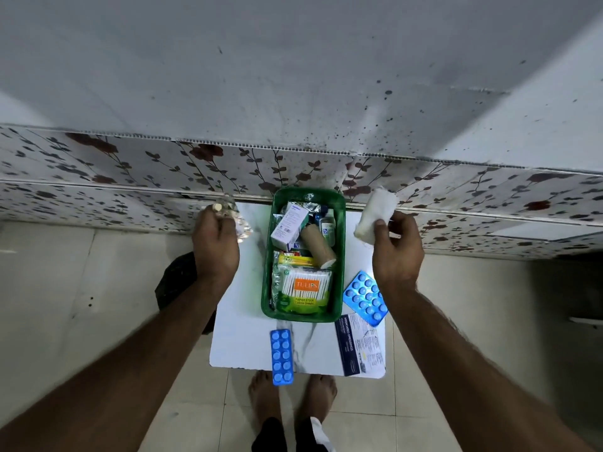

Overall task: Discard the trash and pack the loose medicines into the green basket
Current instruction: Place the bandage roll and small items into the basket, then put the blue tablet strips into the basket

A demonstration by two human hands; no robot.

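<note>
The green basket (340, 256) stands at the back of a small white table (241, 340), filled with boxes, a brown roll and a pack of cotton swabs. My left hand (215, 246) is raised left of the basket, closed on a crumpled silver blister strip (233, 215). My right hand (396, 252) is up on the right, gripping a white gauze roll (375, 215). On the table lie a wide blue tablet strip (365, 296), a narrow blue tablet strip (281, 355) at the front edge, and a dressing packet (359, 344).
A black bag-like object (177, 278) sits on the floor left of the table. A flower-patterned wall panel (130, 177) runs behind the table. My bare feet (290, 399) stand on the tiled floor just before the table's front edge.
</note>
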